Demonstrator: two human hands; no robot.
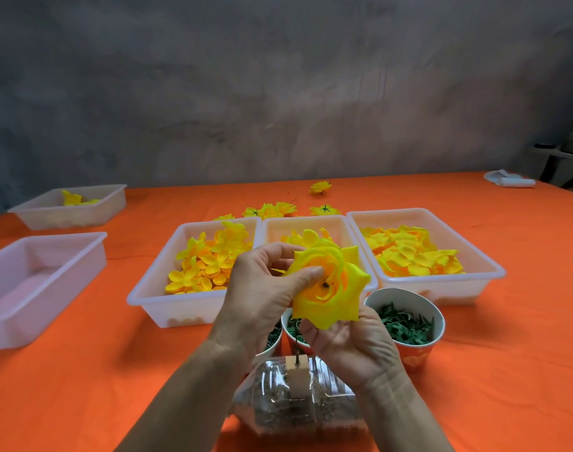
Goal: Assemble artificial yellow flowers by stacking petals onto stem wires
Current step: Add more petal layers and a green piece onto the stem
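A yellow flower of stacked petals (332, 290) is held up over the table between both hands. A dark stem tip shows at its centre. My left hand (262, 288) grips its left side, with the thumb pressed into the petals. My right hand (347, 347) holds it from below, fingers curled under the lowest petal. Three white trays stand behind: small cupped petals (206, 265) on the left, a middle tray (337, 225) partly hidden by the flower, and larger flat petals (412, 252) on the right.
Paper cups of green pieces (405, 324) stand near my right hand. A clear plastic box with a small wooden block (298, 383) lies under my wrists. Two more white trays (34, 282) sit at left. Finished flowers (272, 210) lie behind the trays.
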